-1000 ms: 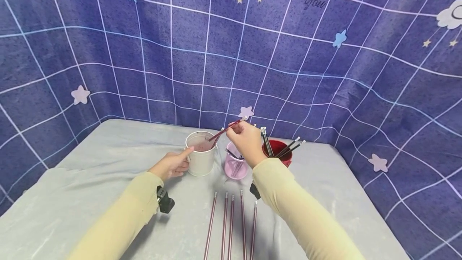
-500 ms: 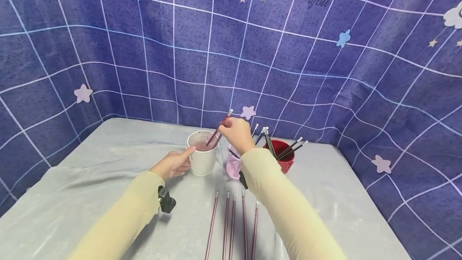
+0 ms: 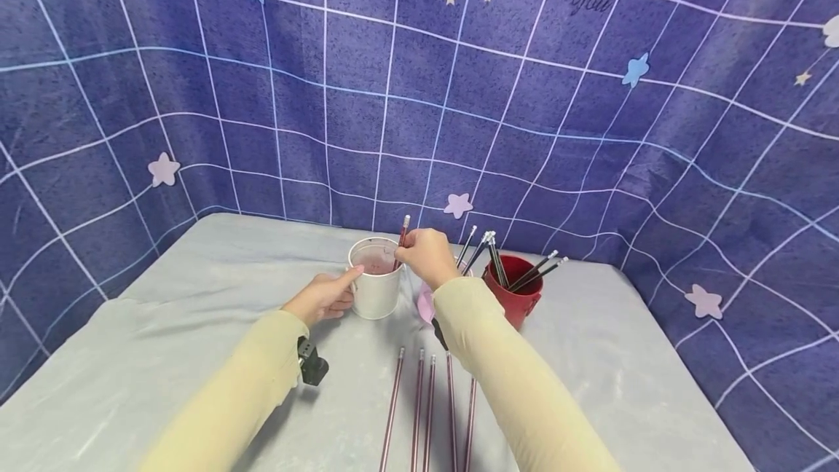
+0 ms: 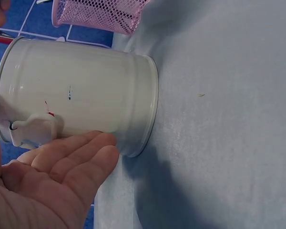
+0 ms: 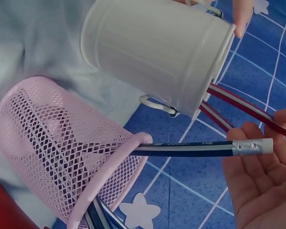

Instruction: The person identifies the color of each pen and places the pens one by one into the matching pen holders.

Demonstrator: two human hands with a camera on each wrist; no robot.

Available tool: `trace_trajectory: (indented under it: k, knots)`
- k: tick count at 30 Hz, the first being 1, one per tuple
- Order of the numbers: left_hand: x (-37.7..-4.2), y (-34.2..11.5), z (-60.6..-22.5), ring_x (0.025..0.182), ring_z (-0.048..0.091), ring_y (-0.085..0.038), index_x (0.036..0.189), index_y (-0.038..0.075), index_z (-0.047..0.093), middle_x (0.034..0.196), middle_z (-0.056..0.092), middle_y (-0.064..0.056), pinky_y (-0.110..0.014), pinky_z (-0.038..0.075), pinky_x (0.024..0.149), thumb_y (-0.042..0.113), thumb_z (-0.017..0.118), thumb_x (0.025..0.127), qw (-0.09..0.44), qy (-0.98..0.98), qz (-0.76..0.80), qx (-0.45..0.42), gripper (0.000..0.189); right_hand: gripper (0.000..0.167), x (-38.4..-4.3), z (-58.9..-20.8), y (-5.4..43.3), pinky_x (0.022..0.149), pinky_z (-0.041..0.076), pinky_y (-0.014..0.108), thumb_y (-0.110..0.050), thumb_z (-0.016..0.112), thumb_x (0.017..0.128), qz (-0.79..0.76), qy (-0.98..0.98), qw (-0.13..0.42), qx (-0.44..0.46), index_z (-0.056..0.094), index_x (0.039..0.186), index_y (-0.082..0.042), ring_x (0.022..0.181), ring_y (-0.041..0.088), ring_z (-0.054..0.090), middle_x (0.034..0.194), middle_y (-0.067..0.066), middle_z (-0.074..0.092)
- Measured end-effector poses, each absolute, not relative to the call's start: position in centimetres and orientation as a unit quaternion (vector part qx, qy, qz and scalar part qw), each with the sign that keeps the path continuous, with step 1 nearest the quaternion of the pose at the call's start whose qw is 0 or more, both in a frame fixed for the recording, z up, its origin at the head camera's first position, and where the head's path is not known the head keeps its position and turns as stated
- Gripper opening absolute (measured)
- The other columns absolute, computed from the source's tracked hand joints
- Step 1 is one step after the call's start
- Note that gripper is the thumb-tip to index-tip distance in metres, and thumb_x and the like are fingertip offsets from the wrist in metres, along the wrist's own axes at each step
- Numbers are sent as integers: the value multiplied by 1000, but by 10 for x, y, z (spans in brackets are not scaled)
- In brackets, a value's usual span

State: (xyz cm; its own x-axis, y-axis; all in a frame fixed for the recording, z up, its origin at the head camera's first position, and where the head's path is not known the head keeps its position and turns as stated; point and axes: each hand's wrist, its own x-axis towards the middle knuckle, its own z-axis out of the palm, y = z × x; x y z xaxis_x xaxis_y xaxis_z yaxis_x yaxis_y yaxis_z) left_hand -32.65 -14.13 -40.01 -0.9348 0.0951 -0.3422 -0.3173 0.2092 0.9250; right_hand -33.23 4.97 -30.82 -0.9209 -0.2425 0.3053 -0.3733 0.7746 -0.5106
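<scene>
My left hand (image 3: 325, 297) holds the white metal bucket (image 3: 376, 299), its thumb at the rim and its fingers along the side near the small handle (image 4: 35, 130). My right hand (image 3: 429, 257) pinches a dark red pencil (image 3: 403, 230) above the bucket's right side. That pencil stands eraser end up, and its lower end is inside the rim. A second red pencil (image 5: 216, 116) leans out of the bucket beside it in the right wrist view. Just right of the bucket, partly behind the right wrist, stands a pink mesh pencil cup (image 5: 62, 143) with blue striped pencils (image 5: 190, 150).
A red bucket (image 3: 519, 303) with several black pencils (image 3: 501, 268) stands right of the pink cup. Several dark red pencils (image 3: 417, 406) lie side by side on the grey cloth-covered table (image 3: 609, 377) in front. A blue grid-patterned curtain (image 3: 328, 93) hangs close behind.
My right hand has moved left to the white bucket, and its pencil has gone from strongly slanted to nearly upright, lower in the bucket. The left hand keeps its hold on the bucket.
</scene>
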Motion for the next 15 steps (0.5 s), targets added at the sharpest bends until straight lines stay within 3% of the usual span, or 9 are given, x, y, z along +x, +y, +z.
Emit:
trace_trajectory:
  k: [7, 15]
  knots:
    - [-326, -139, -400, 125, 46, -45, 132, -22, 34, 131, 46, -38, -50, 43, 101, 48, 46, 98, 156, 762, 624, -81, 78, 10, -330, -311, 54, 55, 46, 26, -15, 69, 77, 247, -949, 96, 174, 70, 68, -10, 56, 12, 48, 62, -4, 61]
    - [-323, -143, -398, 128, 39, -50, 134, -25, 24, 133, 39, -43, -54, 35, 107, 46, 44, 99, 168, 756, 630, -57, 83, 8, -328, -310, 60, 67, 51, 26, -12, 68, 77, 268, -940, 98, 188, 75, 75, -10, 66, 11, 56, 73, -3, 70]
